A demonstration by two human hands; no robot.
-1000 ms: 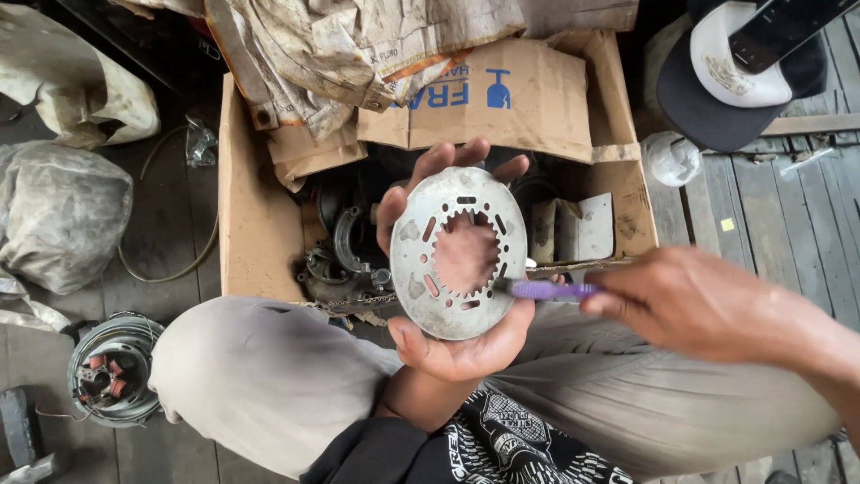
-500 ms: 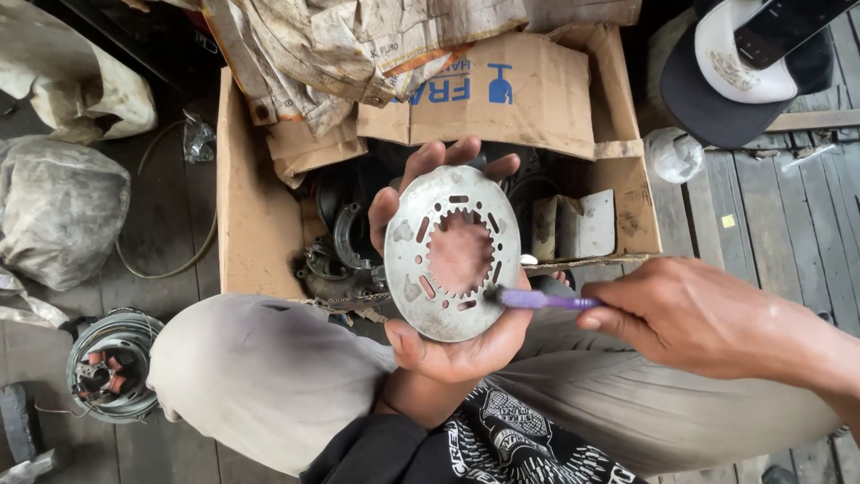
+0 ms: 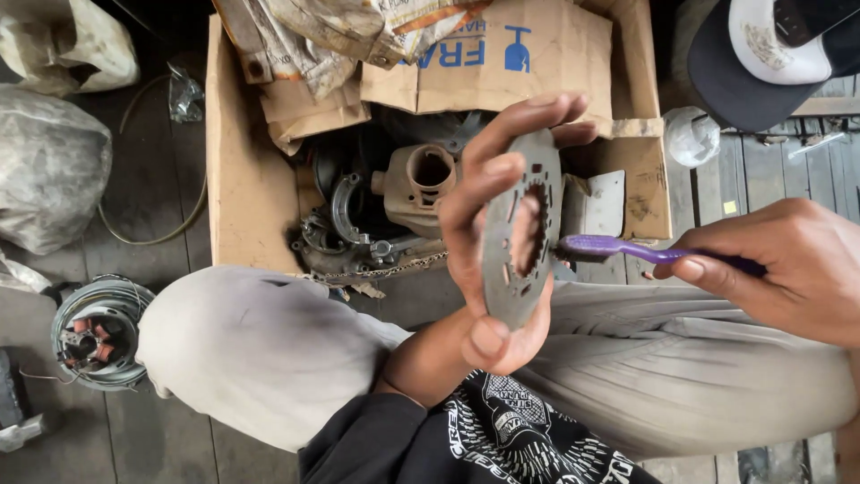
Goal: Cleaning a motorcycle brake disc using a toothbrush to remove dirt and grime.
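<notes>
Head view: a seated person's left hand [image 3: 488, 260] holds a round metal plate [image 3: 524, 229] nearly edge-on above the lap, its grip closed on the disc, with the thumb at the lower rim and the fingers curled over the top and front. The plate has a toothed central opening and slots through its face. The right hand [image 3: 788, 269] has its grip pinched on the handle of a purple toothbrush [image 3: 627, 251], whose head touches the plate's far face beside the central hole. Behind the plate, an open cardboard box [image 3: 242, 179] sits on the wooden plank floor [image 3: 134, 448], holding dark engine parts [image 3: 358, 224], a tan metal housing [image 3: 421, 184] and a length of chain along its near edge. Crumpled paper [image 3: 358, 27] lies over the box's far edge. A wire-wound coil [image 3: 94, 332] rests on the floor by the person's left knee, grey sacks [image 3: 49, 166] lie beyond it, and a dark cap [image 3: 761, 63] sits toward the floor's far right.
</notes>
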